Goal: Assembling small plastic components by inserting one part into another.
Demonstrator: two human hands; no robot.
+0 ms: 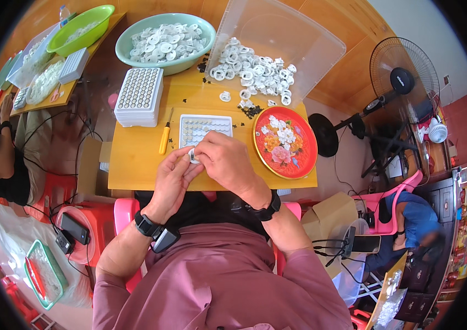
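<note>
Between the fingertips of both hands is a small white round plastic part (192, 156) with a dark spot on it. My left hand (172, 177) pinches it from the left. Fingers of my right hand (223, 159) press on it from the right and hide much of it. Just beyond the hands lies a white tray (228, 122) with rows of small round cells, partly covered by my right hand. A yellow-handled screwdriver (164, 139) rests left of this tray. To the right sits a red round tray (258, 144) with a flower pattern and several small white pieces on it.
A stack of white trays (139, 118) and a pale green basin (129, 61) of white parts stand at the back left. More white parts (261, 71) lie in a clear bin (321, 47), near small black pieces (252, 112). A black fan (324, 135) stands right of the table (134, 173); people sit on both sides.
</note>
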